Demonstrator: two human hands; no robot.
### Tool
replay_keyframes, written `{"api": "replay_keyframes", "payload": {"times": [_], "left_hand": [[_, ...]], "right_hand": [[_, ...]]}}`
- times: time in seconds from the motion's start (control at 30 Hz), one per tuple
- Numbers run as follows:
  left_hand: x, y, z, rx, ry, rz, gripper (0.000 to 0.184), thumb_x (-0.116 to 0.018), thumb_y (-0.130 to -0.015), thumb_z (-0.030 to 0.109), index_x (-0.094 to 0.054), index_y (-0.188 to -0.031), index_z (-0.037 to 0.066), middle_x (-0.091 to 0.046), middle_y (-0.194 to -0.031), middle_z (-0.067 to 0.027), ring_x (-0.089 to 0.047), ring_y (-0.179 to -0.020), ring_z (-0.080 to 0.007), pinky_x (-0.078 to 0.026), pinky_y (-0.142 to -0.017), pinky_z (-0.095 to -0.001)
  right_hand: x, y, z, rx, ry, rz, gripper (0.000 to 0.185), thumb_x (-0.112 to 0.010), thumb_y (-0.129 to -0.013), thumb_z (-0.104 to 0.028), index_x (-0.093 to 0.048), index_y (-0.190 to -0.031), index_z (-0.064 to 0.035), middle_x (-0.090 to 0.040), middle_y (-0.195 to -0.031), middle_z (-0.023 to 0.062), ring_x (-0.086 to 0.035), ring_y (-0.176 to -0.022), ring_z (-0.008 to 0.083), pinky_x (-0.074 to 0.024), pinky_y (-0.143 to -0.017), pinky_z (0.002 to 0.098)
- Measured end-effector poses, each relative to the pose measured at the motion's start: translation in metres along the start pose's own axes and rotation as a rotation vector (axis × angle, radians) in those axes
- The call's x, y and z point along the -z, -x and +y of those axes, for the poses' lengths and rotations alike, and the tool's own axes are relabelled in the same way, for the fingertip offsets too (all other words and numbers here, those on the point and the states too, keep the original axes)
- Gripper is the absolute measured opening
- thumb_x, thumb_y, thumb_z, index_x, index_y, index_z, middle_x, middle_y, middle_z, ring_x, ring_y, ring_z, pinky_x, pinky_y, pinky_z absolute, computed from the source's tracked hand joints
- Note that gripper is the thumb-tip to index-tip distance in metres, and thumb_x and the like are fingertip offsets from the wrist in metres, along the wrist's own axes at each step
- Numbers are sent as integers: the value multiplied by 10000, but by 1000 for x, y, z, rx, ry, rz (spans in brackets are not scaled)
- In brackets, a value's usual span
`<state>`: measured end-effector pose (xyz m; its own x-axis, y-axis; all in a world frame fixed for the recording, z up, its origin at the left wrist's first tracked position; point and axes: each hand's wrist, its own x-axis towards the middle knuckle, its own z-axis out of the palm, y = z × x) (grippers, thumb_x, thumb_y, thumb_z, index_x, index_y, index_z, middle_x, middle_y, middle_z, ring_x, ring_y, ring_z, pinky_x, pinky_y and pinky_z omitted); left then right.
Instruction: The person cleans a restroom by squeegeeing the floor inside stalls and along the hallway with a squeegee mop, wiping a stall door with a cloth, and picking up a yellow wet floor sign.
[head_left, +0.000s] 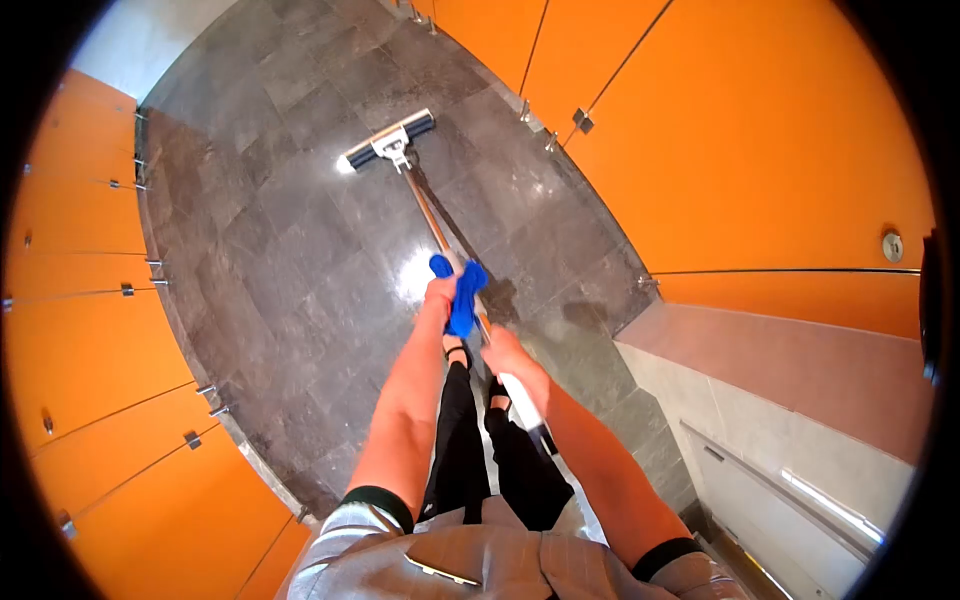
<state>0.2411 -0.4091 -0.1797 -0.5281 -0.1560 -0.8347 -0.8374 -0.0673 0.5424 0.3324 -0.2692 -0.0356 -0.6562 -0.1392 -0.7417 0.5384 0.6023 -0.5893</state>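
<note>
A long-handled mop (425, 205) runs from my hands to the floor ahead of me. Its wide head (392, 141) has a white bracket and a dark strip, and lies flat on the grey tiles. My left hand (442, 288) is closed round the handle's middle, with a bunched blue cloth (464, 302) beside the fingers and partly over the handle. Lower down, my right hand (512, 358) wraps the handle close to its white end section (522, 395). The handle's dark tip sticks out past my right forearm.
Orange partition panels (740, 130) with metal fittings stand along the right, and more orange panels (90, 350) line the left. Wet, shiny grey tiles (270, 230) cover the floor between them. A pale wall (740, 420) stands at the lower right. My feet are just below the cloth.
</note>
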Motion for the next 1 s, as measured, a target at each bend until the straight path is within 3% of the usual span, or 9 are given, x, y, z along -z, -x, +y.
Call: {"api": "replay_keyframes", "payload": {"times": [0.07,0.2,0.27,0.3,0.33,0.4,0.53,0.83,1.0], "left_hand": [[-9,-33,-67,-56,-266,52,435,-705,-655,341,-625,-804,-59,-632,-761,-158,-623,-653,-227,-486,-574,-355],[-49,117,-112,-58,-130,26,403,-693,-641,353,-624,-760,-26,-615,-679,-137,-592,-634,-186,-463,-572,-354],[-91,120,-227,-82,495,-404,335,-671,-702,330,-626,-778,7,-616,-704,-68,-584,-646,-154,-458,-546,-330],[-87,190,-174,135,-53,-111,430,-696,-637,393,-626,-762,-12,-622,-701,-113,-613,-663,-198,-462,-552,-365],[-95,225,-184,163,304,-172,462,-691,-622,428,-637,-770,-7,-636,-732,-129,-625,-687,-207,-469,-567,-362],[-106,244,-217,220,-100,-139,421,-702,-633,393,-642,-783,4,-642,-755,-114,-625,-681,-180,-490,-579,-339],[-99,247,-249,296,2,-107,448,-706,-604,395,-645,-820,7,-645,-754,-126,-630,-707,-219,-483,-628,-329],[199,76,-63,-162,125,190,274,-677,-609,259,-639,-685,-1,-622,-639,-149,-622,-613,-207,-473,-543,-353],[422,-18,20,-89,-309,397,519,-686,-582,427,-636,-899,20,-626,-919,-173,-613,-861,-284,-483,-729,-367]], "right_hand": [[-31,9,72,517,151,207,290,-545,-652,-119,-488,-895,30,-543,-701,241,-556,-649,407,-444,-577,486],[-27,131,151,47,243,61,310,-574,-651,-141,-490,-913,1,-568,-852,232,-548,-864,381,-447,-712,442],[-9,192,182,-68,262,-49,222,-555,-689,-127,-457,-846,-4,-555,-673,194,-591,-616,334,-468,-525,419],[-3,216,203,-170,200,-93,184,-539,-702,-117,-449,-821,-10,-533,-612,174,-570,-507,290,-454,-448,391],[6,246,175,-336,214,-100,194,-534,-690,-108,-469,-846,-12,-538,-620,163,-572,-551,289,-469,-513,408],[5,274,302,229,686,-46,136,-524,-735,-91,-509,-860,-38,-571,-699,129,-562,-623,283,-437,-495,404],[-9,292,334,12,272,-42,139,-511,-756,-158,-439,-708,-49,-479,-548,49,-466,-494,174,-389,-444,332],[-174,54,-47,110,294,-152,431,-501,-687,-92,-481,-1113,-29,-568,-693,206,-575,-508,316,-473,-520,411],[-332,-54,-220,77,284,-205,166,-507,-669,-89,-499,-776,39,-558,-605,191,-604,-533,263,-462,-475,412]]}}
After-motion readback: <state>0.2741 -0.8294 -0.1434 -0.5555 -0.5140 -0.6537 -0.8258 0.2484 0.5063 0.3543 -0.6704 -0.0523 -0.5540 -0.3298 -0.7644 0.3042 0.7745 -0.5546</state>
